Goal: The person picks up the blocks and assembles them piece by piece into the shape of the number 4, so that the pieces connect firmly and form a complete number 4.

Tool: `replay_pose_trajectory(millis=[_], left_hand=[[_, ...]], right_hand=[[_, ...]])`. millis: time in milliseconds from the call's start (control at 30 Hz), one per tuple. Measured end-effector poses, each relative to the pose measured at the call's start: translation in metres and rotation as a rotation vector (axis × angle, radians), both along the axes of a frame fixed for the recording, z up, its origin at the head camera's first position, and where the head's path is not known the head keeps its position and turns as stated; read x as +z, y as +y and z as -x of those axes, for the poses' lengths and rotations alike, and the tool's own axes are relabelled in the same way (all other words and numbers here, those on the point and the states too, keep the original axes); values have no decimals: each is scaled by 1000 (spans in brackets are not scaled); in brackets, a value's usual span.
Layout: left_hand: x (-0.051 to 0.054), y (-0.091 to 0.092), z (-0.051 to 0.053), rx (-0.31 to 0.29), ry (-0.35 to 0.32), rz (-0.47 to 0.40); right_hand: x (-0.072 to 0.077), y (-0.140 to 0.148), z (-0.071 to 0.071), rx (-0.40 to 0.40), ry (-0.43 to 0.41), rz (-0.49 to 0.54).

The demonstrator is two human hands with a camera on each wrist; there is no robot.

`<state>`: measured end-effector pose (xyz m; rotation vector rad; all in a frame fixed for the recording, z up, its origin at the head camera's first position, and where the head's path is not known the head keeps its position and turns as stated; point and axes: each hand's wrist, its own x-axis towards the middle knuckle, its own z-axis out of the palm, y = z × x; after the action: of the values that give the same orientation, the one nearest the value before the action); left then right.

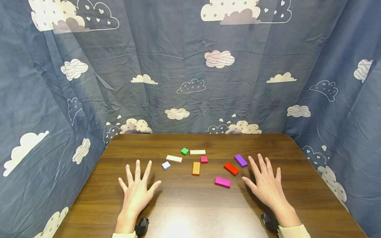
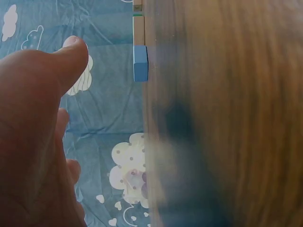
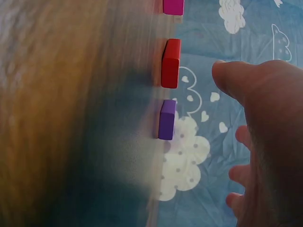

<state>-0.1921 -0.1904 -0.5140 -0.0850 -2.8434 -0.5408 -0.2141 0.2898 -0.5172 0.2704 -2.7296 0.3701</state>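
A left hand [image 1: 136, 195], fingers splayed, and a pale-blue square block [image 1: 166, 165] are left of an orange rectangular block [image 1: 196, 168], with a red rectangular block [image 1: 231, 168], a purple rectangular block [image 1: 241, 160] and a right hand [image 1: 268, 185] (fingers likewise spread) to its right.

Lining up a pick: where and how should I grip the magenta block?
I'd pinch the magenta block midway along its two long sides, coming from above and its right with the right hand. It lies flat, with nothing touching those sides.
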Motion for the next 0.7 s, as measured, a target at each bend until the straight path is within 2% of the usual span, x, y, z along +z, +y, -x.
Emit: replay_pose_trajectory(millis=[200,333,500,700], left_hand=[[-1,-3,-4,-8,-28,-7],[-1,-2,-2,-22,-6,-8],[1,6,1,-73,-9,-25],[1,14,-1,-118,-24,-88]], right_hand=[[1,-4,-3,12,4,16],[5,-8,-2,42,44,37],[12,-13,1,100,96,56],[15,-24,0,211,86,103]])
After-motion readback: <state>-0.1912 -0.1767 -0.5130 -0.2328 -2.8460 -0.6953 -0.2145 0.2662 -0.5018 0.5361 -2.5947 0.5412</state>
